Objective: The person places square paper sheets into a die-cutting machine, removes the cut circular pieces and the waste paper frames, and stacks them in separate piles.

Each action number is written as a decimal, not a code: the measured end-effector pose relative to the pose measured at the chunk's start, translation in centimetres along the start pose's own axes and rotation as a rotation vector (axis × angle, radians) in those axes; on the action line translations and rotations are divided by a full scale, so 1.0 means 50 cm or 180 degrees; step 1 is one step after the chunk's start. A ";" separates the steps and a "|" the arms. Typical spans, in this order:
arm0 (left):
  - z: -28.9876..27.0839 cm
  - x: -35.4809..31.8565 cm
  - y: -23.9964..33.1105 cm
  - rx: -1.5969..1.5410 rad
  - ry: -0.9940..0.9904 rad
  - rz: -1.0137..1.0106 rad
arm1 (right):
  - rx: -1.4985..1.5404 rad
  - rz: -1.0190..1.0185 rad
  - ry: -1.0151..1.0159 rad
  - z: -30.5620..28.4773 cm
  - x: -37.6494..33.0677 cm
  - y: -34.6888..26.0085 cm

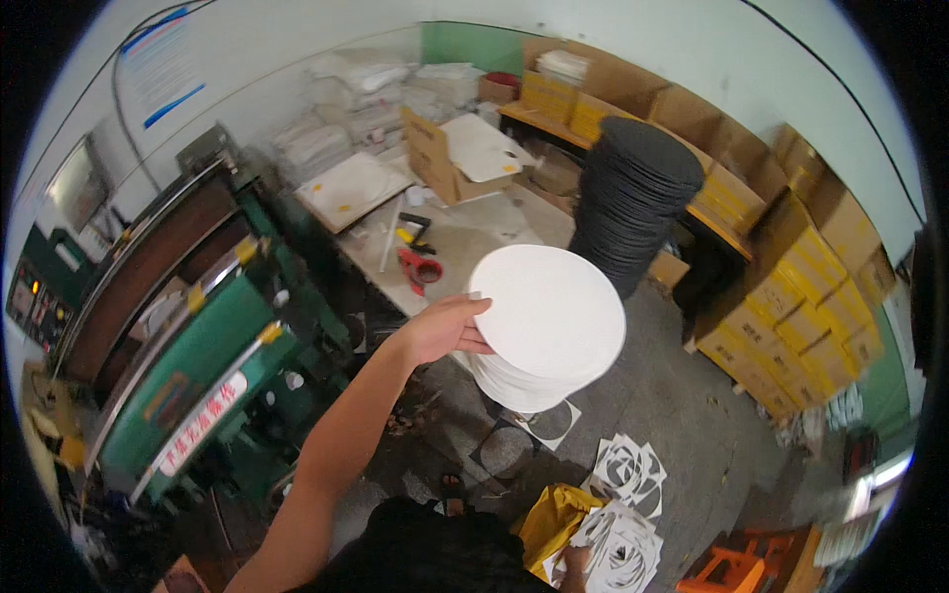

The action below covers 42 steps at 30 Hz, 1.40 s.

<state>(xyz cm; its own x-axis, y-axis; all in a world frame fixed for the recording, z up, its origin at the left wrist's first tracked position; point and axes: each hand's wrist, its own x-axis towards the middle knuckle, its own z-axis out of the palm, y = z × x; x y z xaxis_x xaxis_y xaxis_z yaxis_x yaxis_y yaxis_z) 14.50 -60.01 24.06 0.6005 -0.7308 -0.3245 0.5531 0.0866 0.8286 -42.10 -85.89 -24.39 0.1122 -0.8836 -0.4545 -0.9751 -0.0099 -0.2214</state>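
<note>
Rising beside the shelf of yellow cartons [791, 296], a tall column of dark round discs [633, 203] stands behind a stack of white round discs [549, 331], which is raised over the grey floor [672, 395] in front of the long worktop [465, 237]. The left hand [450, 329] grips that white stack at its left edge, fingers curled around the rim and thumb on top. At the lower edge only fingertips of the right hand [573, 565] show against the white cut-out scraps [621, 544], so its grip cannot be made out.

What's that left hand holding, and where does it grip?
The left hand holds a stack of white round discs at its left edge, fingers over the top disc.
</note>
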 end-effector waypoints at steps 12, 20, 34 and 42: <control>-0.353 -0.727 -0.636 0.2766 0.3807 0.0331 | -0.0277 -0.1682 -0.3839 0.220 -0.119 -0.708; -0.148 -1.490 -1.300 -0.1394 0.9807 -0.0199 | -0.2194 -0.2209 -0.3709 0.259 -0.357 -0.780; -0.032 -1.754 -1.453 -0.3347 0.8033 0.4341 | -0.2236 -0.3815 -0.3884 0.315 -0.871 -0.811; 0.086 -1.599 -1.284 -0.3423 0.7257 0.3911 | -0.3658 -0.3983 -0.3899 0.352 -0.764 -0.802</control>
<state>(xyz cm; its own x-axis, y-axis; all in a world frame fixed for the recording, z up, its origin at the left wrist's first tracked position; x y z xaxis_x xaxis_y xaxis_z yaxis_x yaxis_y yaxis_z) -71.51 -10.06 -1.23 -0.3059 0.8442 -0.4401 -0.5888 0.1955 0.7842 -3.93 -43.50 -13.32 0.2205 0.5104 -0.8312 0.1089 -0.8597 -0.4990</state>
